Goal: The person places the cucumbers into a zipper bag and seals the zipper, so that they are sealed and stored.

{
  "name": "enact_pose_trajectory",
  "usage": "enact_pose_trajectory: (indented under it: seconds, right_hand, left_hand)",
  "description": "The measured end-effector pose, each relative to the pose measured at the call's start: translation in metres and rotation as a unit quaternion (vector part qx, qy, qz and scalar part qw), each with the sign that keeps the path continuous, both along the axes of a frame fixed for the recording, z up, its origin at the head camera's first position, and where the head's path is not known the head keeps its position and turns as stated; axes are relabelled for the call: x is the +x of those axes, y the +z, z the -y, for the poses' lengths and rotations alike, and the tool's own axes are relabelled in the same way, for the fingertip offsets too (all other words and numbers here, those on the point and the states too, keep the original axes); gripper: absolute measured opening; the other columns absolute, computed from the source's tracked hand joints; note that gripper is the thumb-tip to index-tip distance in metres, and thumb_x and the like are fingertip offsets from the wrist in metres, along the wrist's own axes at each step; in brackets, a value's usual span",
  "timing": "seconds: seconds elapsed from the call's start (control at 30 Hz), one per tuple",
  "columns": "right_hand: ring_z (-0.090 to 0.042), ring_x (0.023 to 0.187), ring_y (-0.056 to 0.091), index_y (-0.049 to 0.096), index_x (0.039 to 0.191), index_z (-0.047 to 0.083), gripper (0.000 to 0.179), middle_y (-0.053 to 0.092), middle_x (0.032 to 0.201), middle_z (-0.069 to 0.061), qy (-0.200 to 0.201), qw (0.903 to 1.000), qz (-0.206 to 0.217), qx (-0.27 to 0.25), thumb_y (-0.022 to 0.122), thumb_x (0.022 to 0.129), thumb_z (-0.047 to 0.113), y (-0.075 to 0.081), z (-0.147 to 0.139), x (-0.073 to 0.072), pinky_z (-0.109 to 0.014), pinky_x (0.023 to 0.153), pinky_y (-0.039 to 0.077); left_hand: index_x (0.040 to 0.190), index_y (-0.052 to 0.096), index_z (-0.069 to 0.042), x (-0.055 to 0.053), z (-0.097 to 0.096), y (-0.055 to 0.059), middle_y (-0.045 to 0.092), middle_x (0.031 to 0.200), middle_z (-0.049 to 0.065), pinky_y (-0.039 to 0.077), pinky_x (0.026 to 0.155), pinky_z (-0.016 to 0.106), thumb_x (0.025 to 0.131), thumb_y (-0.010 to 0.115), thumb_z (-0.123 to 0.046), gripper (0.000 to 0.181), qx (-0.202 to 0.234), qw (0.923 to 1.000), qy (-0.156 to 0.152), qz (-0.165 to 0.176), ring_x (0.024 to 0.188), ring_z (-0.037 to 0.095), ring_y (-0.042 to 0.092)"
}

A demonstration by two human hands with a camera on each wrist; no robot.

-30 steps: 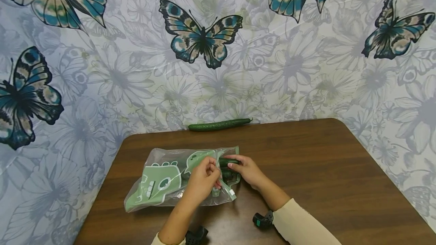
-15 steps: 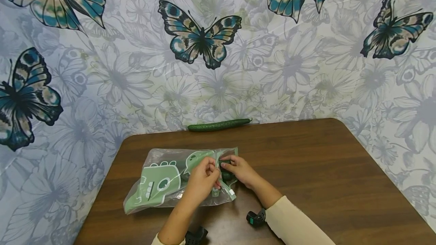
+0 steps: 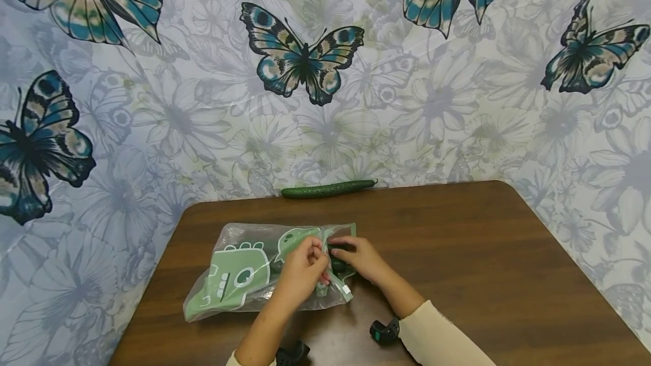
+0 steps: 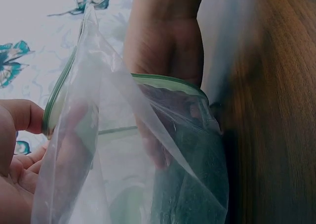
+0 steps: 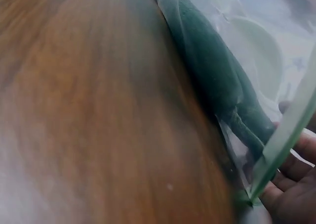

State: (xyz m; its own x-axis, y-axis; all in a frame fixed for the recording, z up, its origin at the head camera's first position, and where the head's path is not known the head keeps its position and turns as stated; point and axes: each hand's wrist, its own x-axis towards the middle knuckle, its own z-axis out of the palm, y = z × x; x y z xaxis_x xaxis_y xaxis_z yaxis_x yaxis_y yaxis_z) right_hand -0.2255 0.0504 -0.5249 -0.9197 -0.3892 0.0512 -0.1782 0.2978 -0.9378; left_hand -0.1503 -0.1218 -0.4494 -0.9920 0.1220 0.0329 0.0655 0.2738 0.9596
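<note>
A clear zip bag [image 3: 244,275] with green cartoon print lies on the table, its mouth facing right. My left hand [image 3: 305,267] pinches the green zip edge [image 4: 52,103] of the mouth. My right hand [image 3: 363,258] reaches into the mouth, index finger and thumb apart; in the left wrist view its fingers [image 4: 155,147] lie fairly straight inside the plastic. Beside them are dark green cucumbers [image 5: 207,61], at least two in the right wrist view, stem ends toward the mouth. The bag's print hides their far ends in the head view.
Another cucumber [image 3: 329,189] lies along the back edge of the brown wooden table [image 3: 458,253], against a butterfly-print cloth [image 3: 432,100]. A white zip slider [image 3: 346,289] sits at the front corner of the bag's mouth.
My right hand has moved left into the bag's mouth, pushing a cucumber in from where its end stuck out; its finger and thumb have since spread slightly. My left hand has stayed put.
</note>
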Motion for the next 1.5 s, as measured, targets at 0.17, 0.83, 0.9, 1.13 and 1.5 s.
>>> enact_pose_trajectory:
  seconds: [0.17, 0.83, 0.9, 1.13, 1.5]
  right_hand:
    - [-0.034, 0.121, 0.063, 0.068, 0.126, 0.003, 0.031, 0.067, 0.131, -0.018, -0.001, 0.9998, 0.007, -0.018, 0.064, 0.099, 0.016, 0.005, -0.008, 0.001, -0.037, 0.092, 0.058]
    - [-0.020, 0.109, 0.069, 0.067, 0.120, -0.003, 0.030, 0.067, 0.124, -0.027, -0.081, 0.9879, 0.005, -0.132, 0.067, 0.098, 0.017, 0.032, -0.053, -0.020, -0.026, 0.094, 0.058]
    - [-0.014, 0.108, 0.069, 0.064, 0.124, -0.004, 0.032, 0.064, 0.128, -0.030, -0.082, 0.9854, 0.019, -0.148, 0.065, 0.099, 0.016, 0.028, -0.055, -0.026, -0.033, 0.099, 0.059]
    - [-0.011, 0.117, 0.065, 0.052, 0.139, -0.007, 0.047, 0.056, 0.141, -0.028, -0.102, 0.9812, 0.047, -0.157, 0.064, 0.099, 0.015, 0.011, -0.065, -0.048, -0.021, 0.101, 0.055]
    - [-0.035, 0.143, 0.046, 0.041, 0.150, -0.001, 0.065, 0.046, 0.154, -0.020, -0.116, 0.9878, 0.046, -0.093, 0.069, 0.097, 0.025, -0.002, -0.076, -0.081, -0.049, 0.120, 0.041]
  left_hand:
    - [0.108, 0.056, -0.003, 0.000, -0.001, -0.001, 0.066, 0.082, 0.012, 0.062, 0.053, 0.033, 0.095, 0.057, -0.004, 0.013, 0.005, 0.9999, 0.009, 0.004, 0.058, 0.019, 0.065]
    - [0.105, 0.057, -0.003, 0.001, -0.002, 0.001, 0.067, 0.081, 0.015, 0.062, 0.053, 0.035, 0.094, 0.058, -0.002, 0.011, 0.015, 0.9998, 0.012, -0.004, 0.057, 0.021, 0.065]
    - [0.105, 0.057, -0.003, 0.001, -0.001, 0.002, 0.067, 0.081, 0.015, 0.062, 0.053, 0.034, 0.094, 0.058, -0.002, 0.011, 0.016, 0.9998, 0.010, -0.006, 0.057, 0.021, 0.065]
    - [0.104, 0.056, -0.002, 0.002, 0.000, 0.004, 0.066, 0.080, 0.016, 0.062, 0.053, 0.032, 0.094, 0.057, -0.001, 0.011, 0.012, 0.9999, 0.005, -0.005, 0.057, 0.019, 0.065]
    - [0.108, 0.055, -0.001, -0.001, 0.001, 0.000, 0.066, 0.081, 0.015, 0.062, 0.053, 0.034, 0.095, 0.055, -0.001, 0.012, 0.007, 0.9999, 0.012, 0.002, 0.058, 0.023, 0.066]
